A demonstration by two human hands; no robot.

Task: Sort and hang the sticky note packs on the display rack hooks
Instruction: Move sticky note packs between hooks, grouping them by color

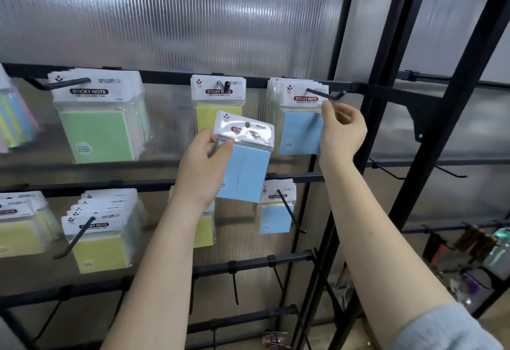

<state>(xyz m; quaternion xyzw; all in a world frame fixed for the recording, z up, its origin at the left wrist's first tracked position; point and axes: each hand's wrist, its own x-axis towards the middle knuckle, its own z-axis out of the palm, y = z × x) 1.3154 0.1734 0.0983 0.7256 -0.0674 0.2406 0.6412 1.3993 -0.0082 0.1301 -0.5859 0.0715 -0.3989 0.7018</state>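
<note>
Left hand [202,167] grips a blue sticky note pack [244,160] by its plastic header, hang hole up, likely ready for threading. Right hand [340,129], just right of it, pinches the lower corner of the hung blue packs [299,118], seemingly steadying them on their hook [321,94].

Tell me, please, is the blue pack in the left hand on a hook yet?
No: left hand holds the blue pack off any hook.
</note>
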